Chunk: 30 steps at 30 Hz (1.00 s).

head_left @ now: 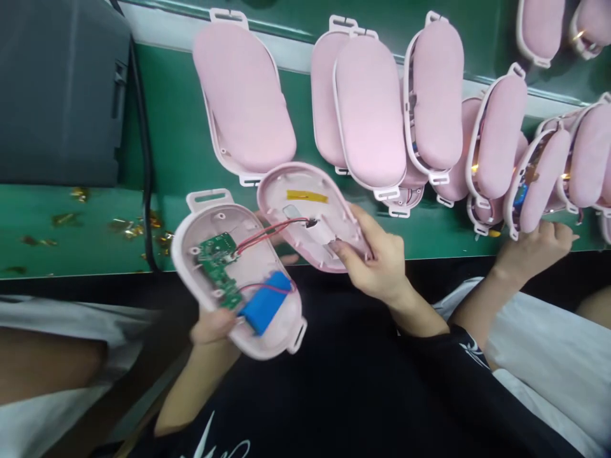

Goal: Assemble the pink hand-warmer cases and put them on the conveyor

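My left hand (216,326) grips the lower left edge of an open pink shell (248,254). Inside that shell lie a green circuit board (218,270) and a blue battery (265,303). My right hand (375,257) holds a pink cover (281,180) by its right end, inner face up, with the thumb on the inside. Yellow tape (307,196) sticks to the cover's inner face. Red wires (270,232) run from the board to the middle of the cover. The shell and cover are tilted beside each other above the table's front edge.
Several pink cases (370,111) lie on the green table (167,127), mostly to the right. A dark grey box (57,89) and black cable (142,146) are at the left, near gold scraps (128,227). Another person's hand (537,251) is at the right.
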Tool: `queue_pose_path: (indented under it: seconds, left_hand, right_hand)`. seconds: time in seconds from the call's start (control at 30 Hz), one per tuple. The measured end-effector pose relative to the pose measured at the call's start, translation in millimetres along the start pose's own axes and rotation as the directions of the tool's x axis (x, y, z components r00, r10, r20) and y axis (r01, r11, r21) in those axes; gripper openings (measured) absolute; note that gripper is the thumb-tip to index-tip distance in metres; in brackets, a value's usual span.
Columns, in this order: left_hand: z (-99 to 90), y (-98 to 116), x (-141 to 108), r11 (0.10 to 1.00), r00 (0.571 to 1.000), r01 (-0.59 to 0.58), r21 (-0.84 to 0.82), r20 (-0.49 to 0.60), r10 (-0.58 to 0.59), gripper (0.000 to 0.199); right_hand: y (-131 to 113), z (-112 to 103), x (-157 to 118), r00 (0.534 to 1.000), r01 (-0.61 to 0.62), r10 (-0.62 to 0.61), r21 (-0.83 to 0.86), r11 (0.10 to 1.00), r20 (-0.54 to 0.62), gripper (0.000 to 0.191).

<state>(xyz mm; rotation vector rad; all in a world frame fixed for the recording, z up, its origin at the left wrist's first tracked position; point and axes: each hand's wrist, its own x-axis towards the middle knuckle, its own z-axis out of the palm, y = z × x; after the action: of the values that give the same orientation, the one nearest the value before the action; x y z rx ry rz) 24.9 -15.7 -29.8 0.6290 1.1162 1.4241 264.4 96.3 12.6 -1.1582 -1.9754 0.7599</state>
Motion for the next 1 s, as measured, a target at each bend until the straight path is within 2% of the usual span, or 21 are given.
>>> queue_pose_path:
  seconds: [0.07,0.17,0.23,0.4,0.53,0.7,0.8,0.9,1.0]
  left_hand:
    - [17.4,-2,11,0.999,0.996,-0.043,0.007,-0.079,0.043,0.089]
    - [33.6,-6,23,0.993,0.986,-0.120,0.010,-0.112,0.120,0.099]
    - [36.2,-9,25,0.986,0.981,-0.168,-0.001,-0.102,0.167,0.101]
    - [33.2,-11,26,0.981,0.979,-0.194,0.024,0.064,0.192,0.090]
    - [37.5,-5,31,0.958,0.964,-0.262,0.117,0.085,0.253,0.094]
    - [38.1,1,34,0.901,0.937,-0.347,0.261,0.145,0.319,0.089]
    - [39.6,4,32,0.885,0.942,-0.335,0.324,0.124,0.312,0.109]
    - [47.3,8,32,0.892,0.943,-0.317,0.323,0.208,0.259,0.118]
    - [55.0,11,32,0.872,0.918,-0.358,0.333,0.294,0.264,0.123]
  right_hand:
    - [-7,9,-2,0.982,0.132,-0.152,-0.167,0.977,-0.112,0.053]
    - [-16,22,-7,0.942,0.254,-0.297,-0.246,0.935,-0.156,0.057]
    - [-19,28,-9,0.937,0.270,-0.317,-0.271,0.924,-0.149,0.056]
    - [-23,32,-12,0.936,0.278,-0.327,-0.298,0.913,-0.130,0.050]
    - [-27,33,-16,0.930,0.297,-0.344,-0.290,0.910,-0.127,0.048]
    - [-29,27,-14,0.962,0.270,-0.273,-0.101,0.958,-0.017,0.047]
    - [-32,17,-4,0.985,0.148,-0.147,-0.002,0.989,0.088,0.056]
    - [-38,5,15,0.975,0.074,-0.054,-0.085,0.994,0.214,0.067]
    - [-44,-4,33,0.949,0.130,-0.054,-0.229,0.965,0.310,0.061]
